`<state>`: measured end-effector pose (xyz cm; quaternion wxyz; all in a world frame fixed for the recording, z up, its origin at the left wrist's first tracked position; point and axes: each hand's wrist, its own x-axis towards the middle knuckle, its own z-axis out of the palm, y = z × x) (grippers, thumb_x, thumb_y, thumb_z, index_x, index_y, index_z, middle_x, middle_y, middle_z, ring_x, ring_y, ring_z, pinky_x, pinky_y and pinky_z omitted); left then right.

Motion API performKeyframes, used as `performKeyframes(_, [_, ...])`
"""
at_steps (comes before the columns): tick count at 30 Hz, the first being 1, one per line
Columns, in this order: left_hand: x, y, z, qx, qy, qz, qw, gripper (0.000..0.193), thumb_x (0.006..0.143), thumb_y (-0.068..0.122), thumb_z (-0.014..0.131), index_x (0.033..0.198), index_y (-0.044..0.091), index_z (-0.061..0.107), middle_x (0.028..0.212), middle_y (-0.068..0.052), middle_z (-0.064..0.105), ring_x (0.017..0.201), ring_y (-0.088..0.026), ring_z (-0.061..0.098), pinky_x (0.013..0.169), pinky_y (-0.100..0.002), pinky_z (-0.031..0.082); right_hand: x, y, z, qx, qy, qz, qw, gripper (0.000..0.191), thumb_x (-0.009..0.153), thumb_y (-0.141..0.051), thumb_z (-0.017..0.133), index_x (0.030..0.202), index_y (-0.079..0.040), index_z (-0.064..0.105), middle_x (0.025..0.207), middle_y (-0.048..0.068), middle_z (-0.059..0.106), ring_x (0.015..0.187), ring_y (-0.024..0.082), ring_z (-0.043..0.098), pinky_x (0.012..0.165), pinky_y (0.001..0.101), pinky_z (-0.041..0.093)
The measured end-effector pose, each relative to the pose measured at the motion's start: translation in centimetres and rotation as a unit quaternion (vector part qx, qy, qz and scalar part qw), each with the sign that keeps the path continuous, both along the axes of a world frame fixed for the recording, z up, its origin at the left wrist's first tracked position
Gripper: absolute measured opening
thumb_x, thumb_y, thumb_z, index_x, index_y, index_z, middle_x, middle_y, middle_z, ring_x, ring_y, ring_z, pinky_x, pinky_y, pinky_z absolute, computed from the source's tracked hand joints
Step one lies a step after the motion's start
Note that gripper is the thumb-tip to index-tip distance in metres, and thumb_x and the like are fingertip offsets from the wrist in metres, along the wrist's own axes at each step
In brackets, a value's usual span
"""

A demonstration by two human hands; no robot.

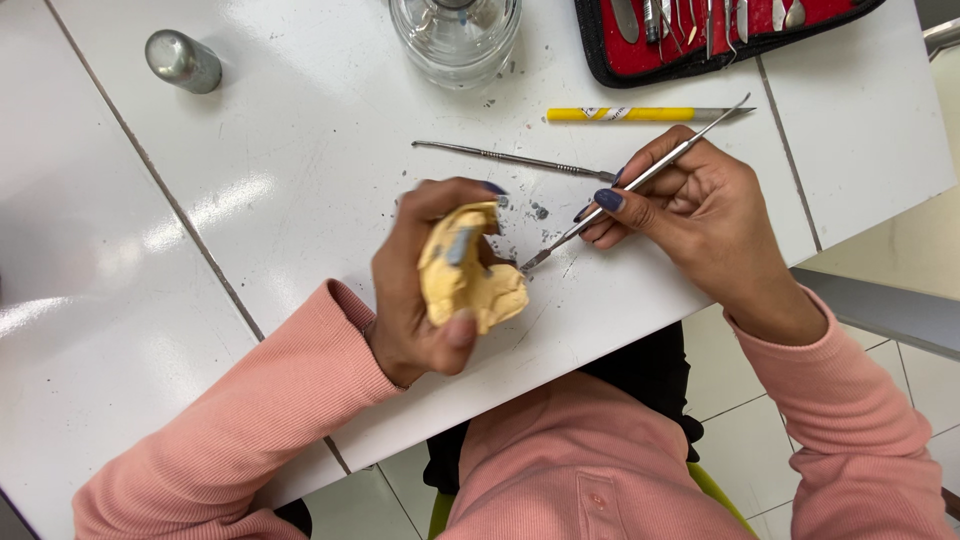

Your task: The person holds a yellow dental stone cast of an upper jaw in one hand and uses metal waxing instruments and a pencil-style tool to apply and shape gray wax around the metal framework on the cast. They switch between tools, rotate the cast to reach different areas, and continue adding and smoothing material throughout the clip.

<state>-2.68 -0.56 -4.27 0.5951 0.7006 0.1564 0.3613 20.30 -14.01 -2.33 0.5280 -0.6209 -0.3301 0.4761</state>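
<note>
My left hand (pixel 415 290) grips a pale yellow plaster dental cast (pixel 468 272) just above the white table (pixel 300 180), thumb pressed on its lower edge. My right hand (pixel 690 215) holds a thin metal carving instrument (pixel 640 178) like a pen. Its flat tip touches the right side of the cast. A small grey-blue patch shows on the cast's top.
A second metal instrument (pixel 510 159) and a yellow-handled tool (pixel 640 114) lie on the table behind my hands. A red-lined case of instruments (pixel 720 30) sits at the back right, a glass jar (pixel 455 35) at the back centre, a small metal cylinder (pixel 183 61) back left. Grey crumbs dot the table.
</note>
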Motion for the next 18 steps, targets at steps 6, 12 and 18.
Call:
performKeyframes(6, [-0.7, -0.2, -0.6, -0.045, -0.064, 0.061, 0.995, 0.083, 0.098, 0.065, 0.062, 0.144, 0.005, 0.028, 0.116, -0.008, 0.050, 0.090, -0.014, 0.058, 0.080, -0.026, 0.055, 1.6, 1.3, 1.1, 0.026, 0.131, -0.027, 0.991, 0.010, 0.108, -0.003, 0.060, 0.117, 0.001, 0.059, 0.101, 0.019, 0.074, 0.090, 0.025, 0.076, 0.080, 0.0346, 0.066])
performKeyframes(12, [-0.4, -0.4, 0.2, -0.071, -0.012, 0.028, 0.997, 0.075, 0.101, 0.031, 0.079, 0.148, 0.007, 0.026, 0.134, -0.008, 0.040, 0.116, -0.018, 0.060, 0.098, -0.029, 0.058, 4.3, 5.3, 2.0, 0.185, 0.117, -0.048, 0.975, 0.013, 0.120, -0.007, 0.057, 0.124, 0.003, 0.063, 0.111, 0.015, 0.073, 0.100, 0.022, 0.073, 0.094, 0.0324, 0.063])
performKeyframes(18, [0.4, -0.1, 1.5, -0.040, 0.049, 0.014, 0.998, 0.085, 0.090, 0.010, 0.095, 0.145, 0.007, 0.030, 0.136, -0.008, 0.042, 0.127, -0.020, 0.060, 0.112, -0.033, 0.060, 4.1, 10.1, 0.2, 0.278, 0.060, -0.076, 0.956, 0.014, 0.122, -0.004, 0.055, 0.120, 0.006, 0.065, 0.109, 0.014, 0.072, 0.100, 0.024, 0.074, 0.095, 0.0346, 0.061])
